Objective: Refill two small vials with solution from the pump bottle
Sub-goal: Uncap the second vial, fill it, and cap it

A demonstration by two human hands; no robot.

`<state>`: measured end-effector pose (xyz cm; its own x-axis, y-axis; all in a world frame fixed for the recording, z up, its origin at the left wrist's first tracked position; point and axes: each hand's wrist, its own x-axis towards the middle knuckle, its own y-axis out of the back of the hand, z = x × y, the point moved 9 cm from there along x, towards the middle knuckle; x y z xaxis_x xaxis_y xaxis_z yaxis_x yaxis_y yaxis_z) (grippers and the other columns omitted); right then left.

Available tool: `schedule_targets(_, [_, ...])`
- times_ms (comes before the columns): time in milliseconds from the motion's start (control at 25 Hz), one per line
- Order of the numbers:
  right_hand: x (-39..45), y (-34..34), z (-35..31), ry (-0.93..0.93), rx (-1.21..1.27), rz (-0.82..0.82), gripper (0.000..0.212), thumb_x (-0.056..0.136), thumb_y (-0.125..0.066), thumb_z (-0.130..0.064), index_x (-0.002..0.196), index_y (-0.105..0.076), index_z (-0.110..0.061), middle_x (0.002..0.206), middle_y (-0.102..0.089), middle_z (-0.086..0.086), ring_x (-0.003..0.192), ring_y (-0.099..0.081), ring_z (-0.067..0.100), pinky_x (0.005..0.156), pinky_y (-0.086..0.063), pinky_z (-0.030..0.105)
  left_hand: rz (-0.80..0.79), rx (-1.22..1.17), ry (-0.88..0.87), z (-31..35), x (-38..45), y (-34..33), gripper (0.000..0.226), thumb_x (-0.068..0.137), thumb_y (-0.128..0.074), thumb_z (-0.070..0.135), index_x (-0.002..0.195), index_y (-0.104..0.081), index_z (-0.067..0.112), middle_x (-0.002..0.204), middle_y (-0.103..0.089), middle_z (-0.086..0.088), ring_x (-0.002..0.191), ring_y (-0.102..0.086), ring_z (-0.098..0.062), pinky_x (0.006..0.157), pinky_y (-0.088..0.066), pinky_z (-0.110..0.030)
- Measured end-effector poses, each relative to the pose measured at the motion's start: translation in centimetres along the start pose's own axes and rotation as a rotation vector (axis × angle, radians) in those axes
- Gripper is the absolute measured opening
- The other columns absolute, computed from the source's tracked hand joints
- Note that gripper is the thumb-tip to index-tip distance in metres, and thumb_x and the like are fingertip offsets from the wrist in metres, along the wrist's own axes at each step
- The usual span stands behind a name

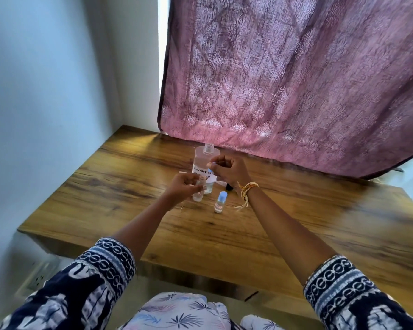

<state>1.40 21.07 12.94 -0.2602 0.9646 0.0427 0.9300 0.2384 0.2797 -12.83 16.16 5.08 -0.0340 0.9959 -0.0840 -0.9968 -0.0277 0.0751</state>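
1. Head view: left hand (185,185) grips open vial (199,190), fingers curled round it, vial upright, base at or just above table (296,234), contact unclear.
2. Right hand (228,169) up beside vial mouth, fingertips pinching something small with a hint of blue, likely the cap (209,170); too blurred to confirm.
3. Pump bottle (206,163) directly behind held vial, upright, long axis vertical, handwritten label facing camera; right hand nearer the pump head.
4. Second vial (220,202) capped blue, standing just right of held vial, untouched.
5. Wooden table, pale wall (45,91) left, pink patterned curtain (296,79) behind.
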Motion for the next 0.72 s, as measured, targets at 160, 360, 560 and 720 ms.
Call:
schedule_targets(160, [-0.6,-1.2,-1.2,0.101,-0.056,-0.037,0.017,0.071,-0.082,-0.006,0.082,-0.071,0.0,0.073,-0.07,0.009,0.064,-0.062,0.012,0.06,-0.053,0.021,0.01,0.01,-0.022,0.6,-0.5,0.6,0.028,0.08,-0.075,0.008,0.107,-0.07,0.012,0.091,-0.068,-0.012,0.078,-0.064,-0.017,0.058,-0.055,-0.021])
schedule_targets(360, [-0.7,-1.9,-1.6,0.143,-0.14,-0.071,0.022,0.069,-0.082,-0.002,0.067,-0.066,-0.017,0.084,-0.073,0.02,0.073,-0.066,0.019,0.075,-0.057,0.039,-0.013,0.029,-0.076,1.2,-1.0,0.9,0.017,0.081,-0.074,0.004,0.093,-0.072,0.016,0.073,-0.069,-0.001,0.065,-0.062,-0.007,0.051,-0.052,-0.016])
schedule_targets(560, [-0.6,-3.0,-1.6,0.143,-0.155,-0.207,0.024,0.073,-0.075,0.006,0.091,-0.07,-0.01,0.101,-0.073,0.018,0.087,-0.07,0.017,0.08,-0.058,0.025,-0.018,0.054,-0.07,1.1,-1.2,0.9,0.014,0.081,-0.073,0.004,0.086,-0.072,0.016,0.071,-0.066,-0.001,0.056,-0.06,0.001,0.051,-0.051,-0.017])
schedule_targets(720, [-0.8,-3.4,-1.5,0.144,-0.237,-0.256,0.034,0.077,-0.07,0.006,0.11,-0.069,-0.002,0.109,-0.071,0.015,0.102,-0.069,0.023,0.091,-0.055,0.032,-0.016,0.049,-0.065,1.3,-1.3,0.7,0.013,0.082,-0.072,0.003,0.094,-0.072,0.008,0.07,-0.065,-0.001,0.054,-0.059,0.002,0.05,-0.05,-0.016])
